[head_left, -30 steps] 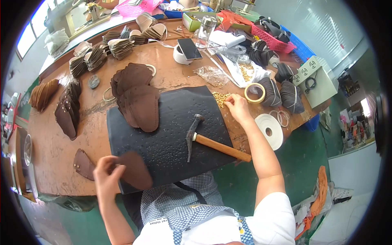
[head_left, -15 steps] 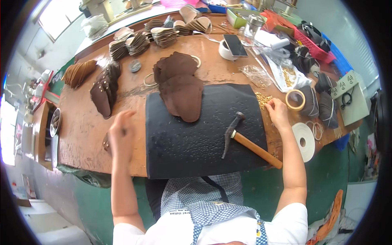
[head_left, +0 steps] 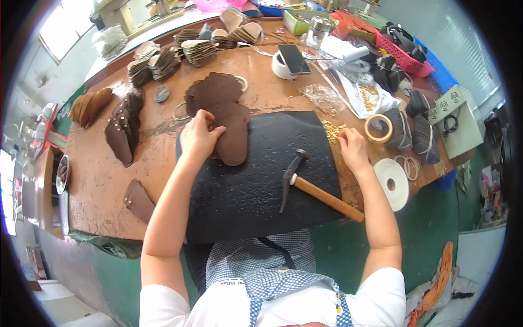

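My left hand [head_left: 199, 139] reaches the left edge of the dark brown leather pieces [head_left: 231, 144], thumb and forefinger apart over the upper piece. These shaped pieces overlap in a stack at the far left of the black pad [head_left: 256, 185]. At the pad's right, my right hand [head_left: 353, 148] has its fingertips pinched together beside a small heap of gold metal studs [head_left: 332, 131]. Whatever is between those fingertips is too small to make out. A hammer [head_left: 321, 196] with a wooden handle lies on the pad between my hands. One brown piece with gold studs [head_left: 139, 200] rests beside my left forearm.
Studded brown pieces [head_left: 122, 131] and tan pieces [head_left: 90, 106] lie to the left. Stacked pale pieces [head_left: 200, 53] line the back. On the right are a tape roll [head_left: 378, 128], a white roll [head_left: 391, 185], a phone [head_left: 294, 59] and a pink basket [head_left: 400, 52].
My left hand has moved right and away from me, from beside the single studded piece to the brown stack. My right hand stays by the studs. The whole view has shifted slightly.
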Tool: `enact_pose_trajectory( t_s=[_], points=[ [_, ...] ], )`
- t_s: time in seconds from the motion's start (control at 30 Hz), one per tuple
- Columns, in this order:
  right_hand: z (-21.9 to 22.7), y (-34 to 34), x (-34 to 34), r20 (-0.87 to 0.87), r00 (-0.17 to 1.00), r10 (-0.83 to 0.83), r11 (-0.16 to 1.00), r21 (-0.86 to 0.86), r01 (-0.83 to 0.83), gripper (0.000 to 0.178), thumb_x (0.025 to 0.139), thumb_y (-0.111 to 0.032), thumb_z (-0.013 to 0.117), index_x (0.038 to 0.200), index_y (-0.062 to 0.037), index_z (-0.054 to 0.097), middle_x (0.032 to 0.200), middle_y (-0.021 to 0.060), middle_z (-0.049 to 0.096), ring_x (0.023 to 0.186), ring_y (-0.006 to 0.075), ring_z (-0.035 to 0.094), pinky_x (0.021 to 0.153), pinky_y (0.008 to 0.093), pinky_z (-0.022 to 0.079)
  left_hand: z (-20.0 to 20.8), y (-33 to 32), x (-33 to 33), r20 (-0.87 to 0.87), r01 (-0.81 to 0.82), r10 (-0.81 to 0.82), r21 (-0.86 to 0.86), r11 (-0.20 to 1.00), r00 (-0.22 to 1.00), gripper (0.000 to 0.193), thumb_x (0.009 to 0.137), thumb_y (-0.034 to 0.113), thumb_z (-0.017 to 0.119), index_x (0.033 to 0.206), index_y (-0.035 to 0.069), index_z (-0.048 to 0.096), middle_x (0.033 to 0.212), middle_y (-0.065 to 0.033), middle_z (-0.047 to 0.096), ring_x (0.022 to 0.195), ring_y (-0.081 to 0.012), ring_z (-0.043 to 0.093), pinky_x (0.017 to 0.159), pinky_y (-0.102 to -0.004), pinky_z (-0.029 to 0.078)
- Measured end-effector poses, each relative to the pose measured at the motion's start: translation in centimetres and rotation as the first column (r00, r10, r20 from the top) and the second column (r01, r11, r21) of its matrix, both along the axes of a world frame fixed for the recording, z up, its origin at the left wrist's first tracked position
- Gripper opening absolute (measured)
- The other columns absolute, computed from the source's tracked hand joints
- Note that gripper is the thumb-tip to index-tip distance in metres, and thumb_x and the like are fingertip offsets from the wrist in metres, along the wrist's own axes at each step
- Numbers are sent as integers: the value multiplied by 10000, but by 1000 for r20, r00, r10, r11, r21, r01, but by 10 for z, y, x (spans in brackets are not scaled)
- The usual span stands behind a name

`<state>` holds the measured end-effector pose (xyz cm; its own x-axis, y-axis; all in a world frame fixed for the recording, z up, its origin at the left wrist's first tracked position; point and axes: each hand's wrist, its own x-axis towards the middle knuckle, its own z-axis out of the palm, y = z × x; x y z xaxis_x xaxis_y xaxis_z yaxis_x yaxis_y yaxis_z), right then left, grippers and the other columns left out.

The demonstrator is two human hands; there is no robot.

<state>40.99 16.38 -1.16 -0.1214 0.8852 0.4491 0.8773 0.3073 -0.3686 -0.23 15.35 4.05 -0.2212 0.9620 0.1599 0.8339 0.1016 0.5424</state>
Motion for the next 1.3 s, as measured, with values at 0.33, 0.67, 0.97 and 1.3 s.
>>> enact_pose_trajectory(
  t_s=[0.33,0.67,0.97,1.3],
  points=[
    [6,2,7,-230,972,-41,974,-224,-12,116,865,-46,693,972,-5,708,903,120,722,802,198,697,742,320,553,24,-27,6,143,45,-67,156,987,987,210,862,183,729,1017,59,657,785,-98,657,765,-271,653,730,-376,506],
    [-5,20,-17,500,863,69,998,-38,-58,94,837,7,496,891,13,573,824,237,608,787,402,654,683,488,538,57,-133,-3,804,169,-74,-33,985,591,171,880,101,752,1013,6,699,832,56,613,754,-28,524,667,-195,423],
    [39,0,-24,152,988,-20,965,-254,58,83,752,25,620,835,22,631,846,214,688,759,350,670,712,426,533,-32,-200,2,864,-2,111,-127,992,491,123,912,102,729,988,14,689,824,53,626,737,-13,525,656,-174,417],
    [75,-123,-171,-896,443,4,596,-353,-721,125,875,65,640,977,25,701,860,45,669,781,106,643,721,244,531,-19,-195,2,924,73,137,-173,982,358,185,944,146,697,1040,-11,716,708,39,603,591,-22,480,554,-183,363]
  ],
)
